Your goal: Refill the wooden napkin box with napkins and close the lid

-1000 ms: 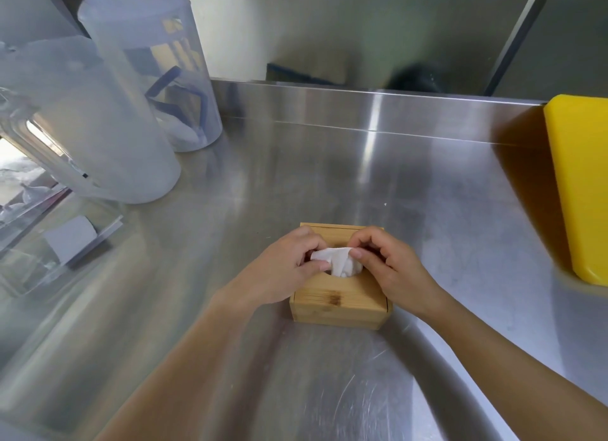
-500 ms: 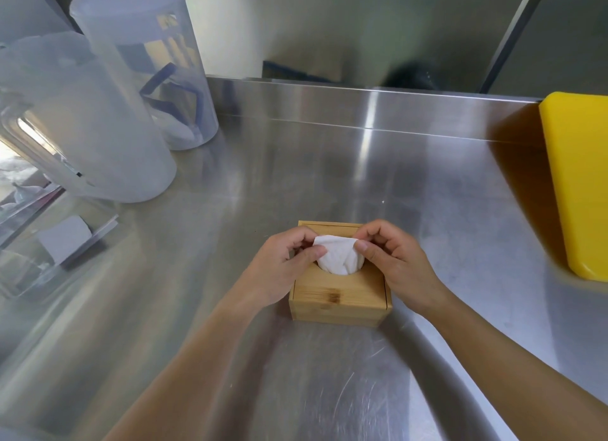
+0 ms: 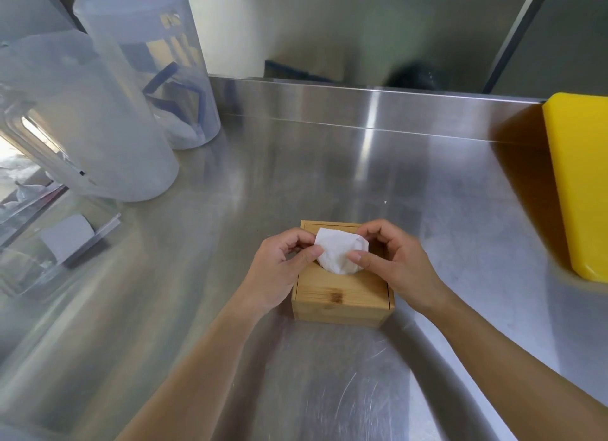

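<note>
A small wooden napkin box (image 3: pixel 342 297) sits on the steel counter (image 3: pixel 329 164) in front of me, its lid down. A white napkin (image 3: pixel 339 253) sticks up through the round hole in the lid. My left hand (image 3: pixel 283 269) pinches the napkin's left side between thumb and fingers. My right hand (image 3: pixel 391 263) pinches its right side. Both hands rest over the top of the box and hide most of the hole.
Two tall translucent plastic jugs (image 3: pixel 98 121) stand at the back left. A clear plastic holder (image 3: pixel 59 240) lies at the left edge. A yellow cutting board (image 3: pixel 582 177) lies at the right. A steel backsplash (image 3: pixel 362 95) runs along the rear.
The napkin has come further up out of the lid's hole and spread wider between my two hands. The box has stayed in place.
</note>
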